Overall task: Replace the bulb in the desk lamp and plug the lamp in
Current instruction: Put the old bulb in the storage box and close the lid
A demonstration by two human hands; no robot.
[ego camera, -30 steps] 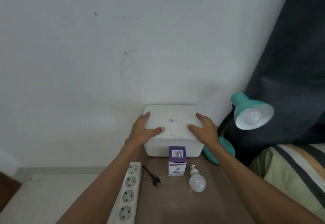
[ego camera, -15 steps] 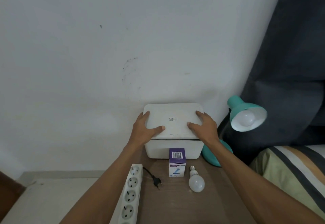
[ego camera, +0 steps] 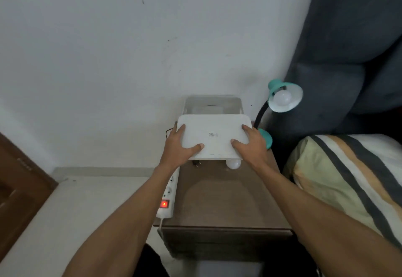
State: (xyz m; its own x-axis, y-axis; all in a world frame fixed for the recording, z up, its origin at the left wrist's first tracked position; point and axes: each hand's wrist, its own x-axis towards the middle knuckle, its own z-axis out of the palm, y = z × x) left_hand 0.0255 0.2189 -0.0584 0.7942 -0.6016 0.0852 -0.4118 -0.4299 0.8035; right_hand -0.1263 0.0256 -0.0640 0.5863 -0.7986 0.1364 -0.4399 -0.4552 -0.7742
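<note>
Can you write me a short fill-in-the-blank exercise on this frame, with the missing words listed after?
1. Both hands, left hand and right hand, hold the white ____ of the box.
2. The shade of the desk lamp is coloured ____.
3. The switch on the power strip glows ____.
4. A loose bulb peeks out from under the lid on the ____ nightstand.

Missing words: lid; teal; red; brown
</note>
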